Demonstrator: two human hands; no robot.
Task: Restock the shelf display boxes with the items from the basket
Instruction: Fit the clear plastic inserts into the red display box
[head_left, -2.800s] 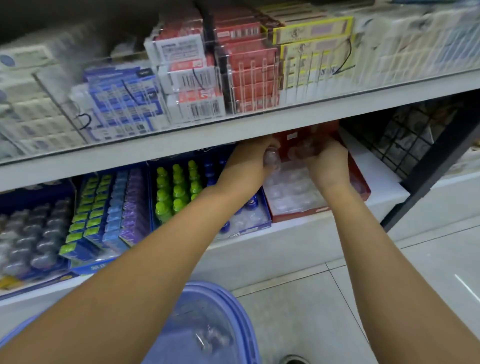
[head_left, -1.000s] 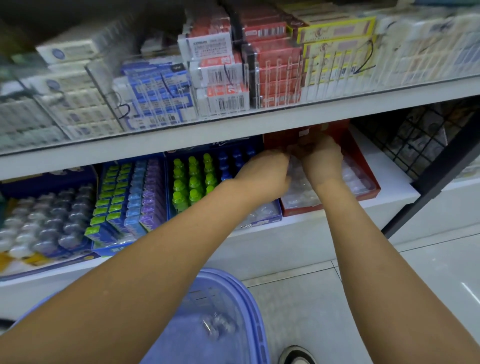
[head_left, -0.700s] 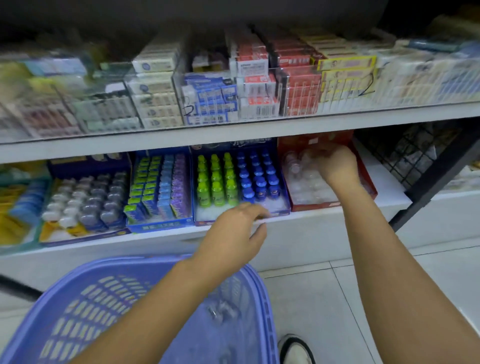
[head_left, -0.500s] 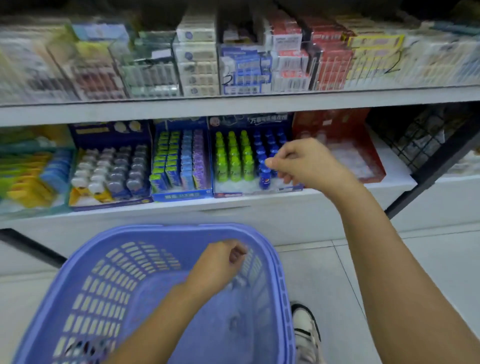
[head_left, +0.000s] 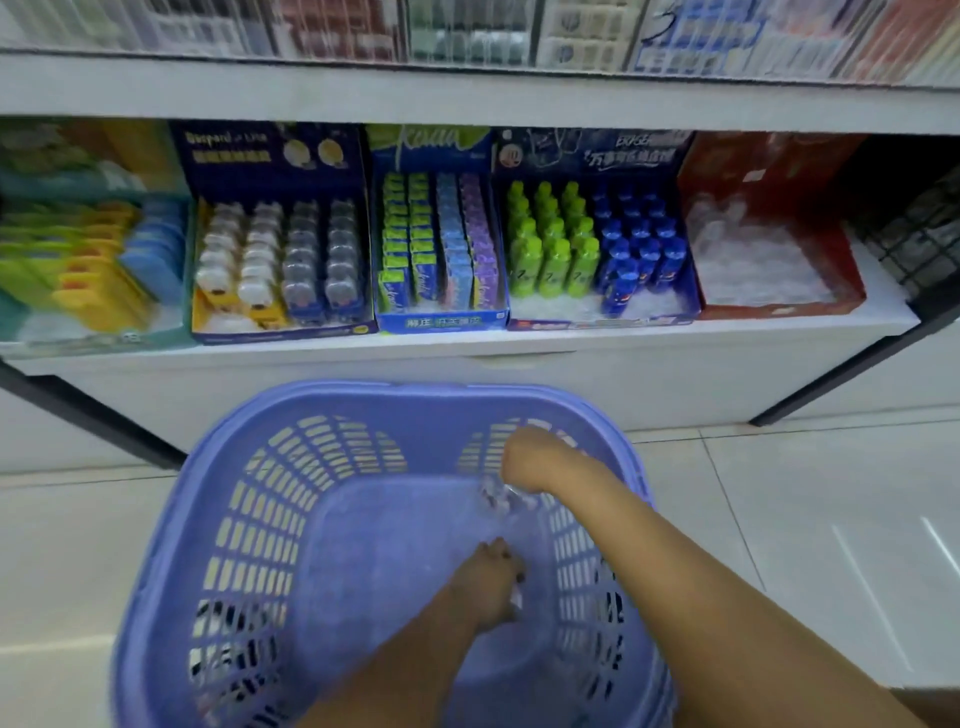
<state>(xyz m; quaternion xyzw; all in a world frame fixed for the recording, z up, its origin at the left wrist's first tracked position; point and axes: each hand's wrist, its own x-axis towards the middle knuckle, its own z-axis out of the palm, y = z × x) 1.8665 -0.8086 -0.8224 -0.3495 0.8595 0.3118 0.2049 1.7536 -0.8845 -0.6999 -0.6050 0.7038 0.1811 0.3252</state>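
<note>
Reaching into basket (head_left: 171, 545), tiled floor (head_left: 805, 519), stocked shelf (head_left: 675, 374)

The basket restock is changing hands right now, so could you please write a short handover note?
Left hand: down in the purple basket, fingers on a small clear item; grip unclear.
Right hand: also in the basket, closed over small clear items.
Red display box, far right on the lower shelf: mostly empty clear tray, few pieces at the back.
Left to do: carry these items to the red box; few remain visible in the basket.

Both hands (head_left: 524, 460) now inside basket (head_left: 171, 525)
</note>
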